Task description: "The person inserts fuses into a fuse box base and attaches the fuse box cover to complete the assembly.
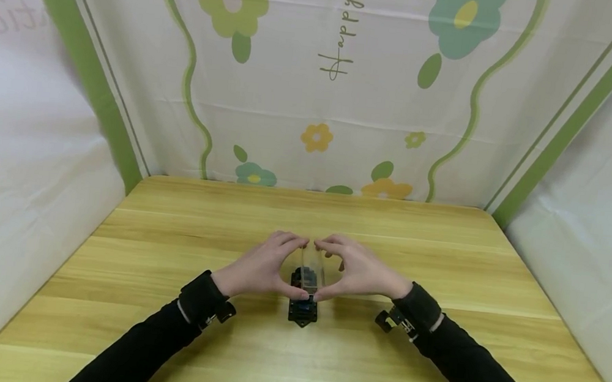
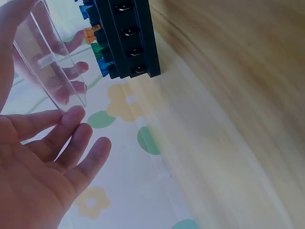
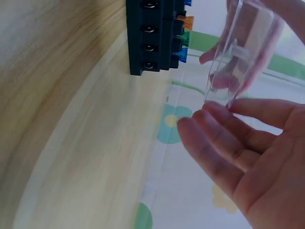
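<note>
In the head view a clear plastic cover (image 1: 313,258) is held between both hands above a black fuse box (image 1: 302,315) on the table. My left hand (image 1: 268,268) pinches the cover's left side, thumb at the near end and fingertips at the far end. From the right, my right hand (image 1: 363,271) pinches the same two ends. In the left wrist view, the cover (image 2: 47,59) stands apart from the fuse box (image 2: 131,40), whose blue, orange and green blade fuses (image 2: 97,50) face it. The right wrist view shows silvery terminals along the fuse box's side (image 3: 149,47).
The wooden table (image 1: 169,233) reaches back to a white fabric wall (image 1: 369,105) printed with flowers. White fabric panels also stand at the left (image 1: 30,127) and right (image 1: 591,212). A black band with a small camera sits on each wrist.
</note>
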`<state>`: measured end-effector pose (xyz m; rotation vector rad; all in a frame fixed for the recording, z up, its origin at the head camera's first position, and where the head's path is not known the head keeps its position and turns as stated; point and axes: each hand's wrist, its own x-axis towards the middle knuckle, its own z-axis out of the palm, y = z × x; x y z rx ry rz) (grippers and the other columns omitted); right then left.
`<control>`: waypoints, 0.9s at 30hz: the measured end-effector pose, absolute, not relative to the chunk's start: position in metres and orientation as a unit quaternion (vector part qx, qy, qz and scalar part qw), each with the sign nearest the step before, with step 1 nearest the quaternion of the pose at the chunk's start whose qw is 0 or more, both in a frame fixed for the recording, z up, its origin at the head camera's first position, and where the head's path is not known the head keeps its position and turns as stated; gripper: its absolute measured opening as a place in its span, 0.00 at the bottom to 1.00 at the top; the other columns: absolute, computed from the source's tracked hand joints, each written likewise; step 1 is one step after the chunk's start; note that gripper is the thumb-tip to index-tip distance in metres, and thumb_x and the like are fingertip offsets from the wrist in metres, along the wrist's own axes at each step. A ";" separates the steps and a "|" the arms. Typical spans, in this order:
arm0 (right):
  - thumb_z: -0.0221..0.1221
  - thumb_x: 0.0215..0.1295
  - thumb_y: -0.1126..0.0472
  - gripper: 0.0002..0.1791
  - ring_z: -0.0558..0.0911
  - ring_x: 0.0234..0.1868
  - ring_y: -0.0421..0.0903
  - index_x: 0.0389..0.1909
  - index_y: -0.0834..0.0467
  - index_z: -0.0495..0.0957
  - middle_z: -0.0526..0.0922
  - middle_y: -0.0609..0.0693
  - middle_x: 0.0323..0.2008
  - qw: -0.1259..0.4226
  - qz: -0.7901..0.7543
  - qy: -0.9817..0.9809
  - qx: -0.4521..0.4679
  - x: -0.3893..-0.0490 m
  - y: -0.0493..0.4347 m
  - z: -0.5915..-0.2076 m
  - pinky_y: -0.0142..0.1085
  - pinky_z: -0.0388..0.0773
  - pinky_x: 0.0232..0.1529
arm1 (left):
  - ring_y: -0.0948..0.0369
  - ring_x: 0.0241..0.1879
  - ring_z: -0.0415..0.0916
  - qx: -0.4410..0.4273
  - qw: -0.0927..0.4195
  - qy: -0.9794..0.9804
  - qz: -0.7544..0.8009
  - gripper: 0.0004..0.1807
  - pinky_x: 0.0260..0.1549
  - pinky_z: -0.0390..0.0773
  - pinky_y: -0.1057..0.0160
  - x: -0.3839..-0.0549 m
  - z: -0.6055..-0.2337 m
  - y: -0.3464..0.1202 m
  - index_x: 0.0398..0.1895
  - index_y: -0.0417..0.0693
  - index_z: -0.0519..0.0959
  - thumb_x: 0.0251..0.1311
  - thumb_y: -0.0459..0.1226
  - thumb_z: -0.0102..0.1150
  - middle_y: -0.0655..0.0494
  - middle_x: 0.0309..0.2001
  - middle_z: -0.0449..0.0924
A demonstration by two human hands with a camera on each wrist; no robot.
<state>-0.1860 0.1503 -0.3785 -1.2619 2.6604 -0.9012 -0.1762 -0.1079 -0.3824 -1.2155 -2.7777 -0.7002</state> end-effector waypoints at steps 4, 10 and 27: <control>0.74 0.47 0.37 0.56 0.74 0.54 0.54 0.71 0.65 0.64 0.73 0.56 0.59 0.055 -0.345 0.841 -0.414 -0.187 0.153 -0.381 0.41 0.80 0.40 | 0.54 0.67 0.59 -0.392 0.013 -0.890 -0.233 0.58 0.58 0.69 0.51 -0.173 -0.384 -0.110 0.74 0.44 0.63 0.46 0.71 0.63 0.51 0.68 0.62; 0.74 0.47 0.38 0.55 0.75 0.52 0.56 0.69 0.66 0.65 0.75 0.58 0.57 0.061 -0.356 0.832 -0.421 -0.183 0.152 -0.386 0.42 0.81 0.39 | 0.55 0.66 0.59 -0.395 0.001 -0.888 -0.236 0.58 0.59 0.68 0.50 -0.169 -0.384 -0.112 0.74 0.44 0.62 0.45 0.70 0.65 0.51 0.68 0.62; 0.73 0.45 0.34 0.56 0.74 0.52 0.49 0.70 0.62 0.66 0.71 0.51 0.60 0.057 -0.308 0.860 -0.403 -0.168 0.141 -0.398 0.38 0.78 0.37 | 0.56 0.64 0.64 -0.391 -0.056 -0.895 -0.208 0.58 0.58 0.69 0.55 -0.162 -0.388 -0.115 0.75 0.45 0.61 0.45 0.67 0.69 0.53 0.66 0.63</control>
